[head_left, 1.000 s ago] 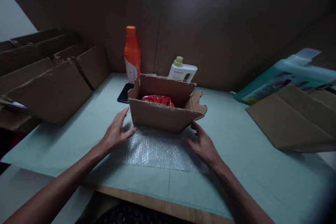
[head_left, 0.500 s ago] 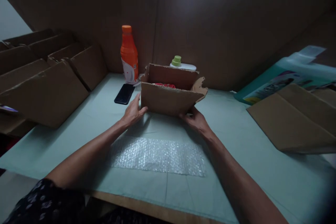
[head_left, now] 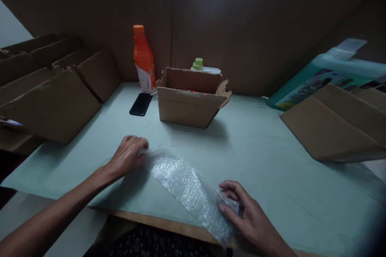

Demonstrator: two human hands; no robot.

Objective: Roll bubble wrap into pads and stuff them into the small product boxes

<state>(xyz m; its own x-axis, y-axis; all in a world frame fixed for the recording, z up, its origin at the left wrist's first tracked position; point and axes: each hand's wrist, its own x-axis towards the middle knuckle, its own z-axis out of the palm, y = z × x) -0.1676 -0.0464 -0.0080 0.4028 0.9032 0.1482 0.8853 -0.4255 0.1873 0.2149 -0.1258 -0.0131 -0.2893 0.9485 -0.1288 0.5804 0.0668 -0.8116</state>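
Observation:
A strip of bubble wrap (head_left: 187, 184) is stretched between my two hands, lifted at its ends and sagging near the table's front edge. My left hand (head_left: 129, 154) is closed on its far left end. My right hand (head_left: 241, 209) grips the near right end, fingers curled around the plastic. Beyond them a small open cardboard box (head_left: 185, 106) stands on the pale green table cover (head_left: 256, 144). A bit of something red shows inside it; the rest of its contents is hidden.
Behind the box are an orange bottle (head_left: 144, 60) and a white bottle with a green cap (head_left: 198, 63). A black phone (head_left: 140, 104) lies left of it. Cardboard bins (head_left: 60, 100) stand at the left; a teal jug (head_left: 319, 76) and a cardboard piece (head_left: 337, 124) are at the right.
Both hands have let go of the cardboard box, which now stands on the table. They have come nearer and taken hold of the bubble wrap, raising and turning it.

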